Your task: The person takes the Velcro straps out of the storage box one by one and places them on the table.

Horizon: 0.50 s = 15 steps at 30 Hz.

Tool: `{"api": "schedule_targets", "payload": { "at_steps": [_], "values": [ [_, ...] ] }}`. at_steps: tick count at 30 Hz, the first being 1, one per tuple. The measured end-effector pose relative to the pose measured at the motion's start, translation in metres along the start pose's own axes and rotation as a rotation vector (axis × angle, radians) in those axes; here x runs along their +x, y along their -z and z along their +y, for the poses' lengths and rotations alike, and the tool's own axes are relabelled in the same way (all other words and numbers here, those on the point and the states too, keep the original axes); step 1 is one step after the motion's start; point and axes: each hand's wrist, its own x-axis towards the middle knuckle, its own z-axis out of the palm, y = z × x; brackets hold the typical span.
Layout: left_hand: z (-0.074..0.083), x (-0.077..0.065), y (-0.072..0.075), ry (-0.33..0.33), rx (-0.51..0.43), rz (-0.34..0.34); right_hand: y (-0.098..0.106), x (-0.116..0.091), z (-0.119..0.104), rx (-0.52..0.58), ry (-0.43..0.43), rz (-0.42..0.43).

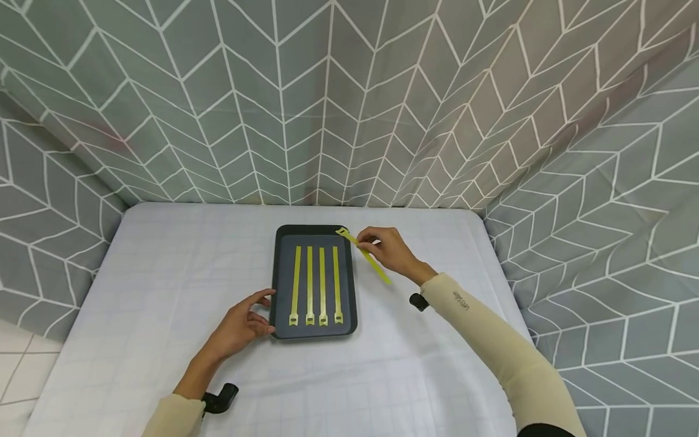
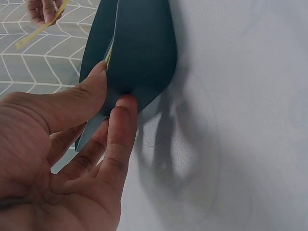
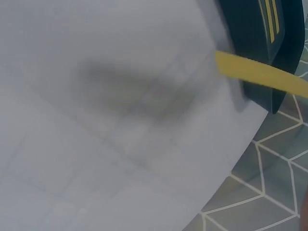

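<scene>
Yellow strap (image 1: 377,265)'s pinched in my right hand (image 1: 389,249), tip by the far right corner of the tray (image 1: 315,239); left hand (image 1: 240,328) loosely grips its left edge, probably so the four lined-up straps (image 1: 309,282) don't shift.

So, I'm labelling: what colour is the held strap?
The strap is yellow, clearest in the head view.

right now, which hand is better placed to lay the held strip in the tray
Right hand, probably: it pinches the strip by the tray's far-right corner, while the left hand grips the tray's left side.
</scene>
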Motion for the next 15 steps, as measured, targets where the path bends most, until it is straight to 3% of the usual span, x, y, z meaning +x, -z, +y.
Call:
{"api": "schedule_targets", "payload": {
  "at_steps": [8, 15],
  "values": [
    [0.0, 0.001, -0.001, 0.001, 0.007, -0.009, 0.006, -0.02, 0.015, -0.097, -0.176, 0.105],
    [0.0, 0.001, 0.0, 0.0, 0.001, -0.018, 0.006, -0.039, 0.027, -0.1, -0.325, 0.141]
  ]
}}
